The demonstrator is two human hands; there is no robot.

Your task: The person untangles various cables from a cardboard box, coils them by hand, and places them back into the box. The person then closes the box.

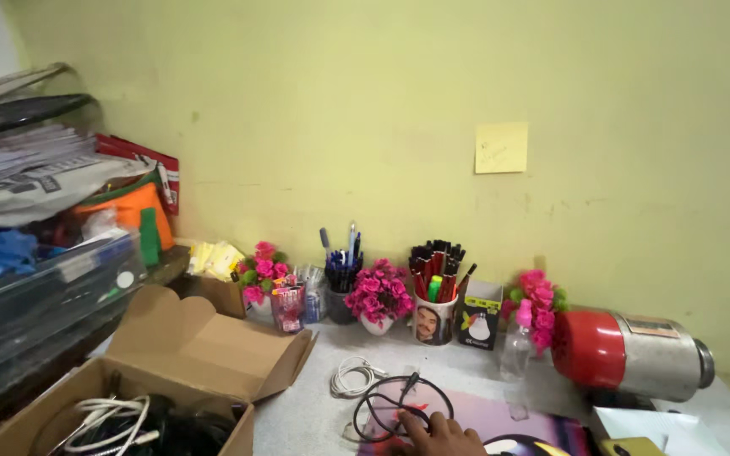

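Only the top of one of my hands (439,435) shows at the bottom edge, a little right of centre; which hand it is I cannot tell. Its fingers rest on a looped black cable (399,397) lying on the grey desk (314,405). A coiled white cable (350,376) lies just left of the black one. Under the hand is a purple mat (500,418). No other hand shows.
An open cardboard box (187,355) with cables stands at the front left. Along the yellow wall stand pen cups (344,279), a mug of markers (435,317), pink flower pots (379,295), a small spray bottle (519,342) and a red-and-silver flask (631,355) on its side. Cluttered shelves (35,253) fill the left.
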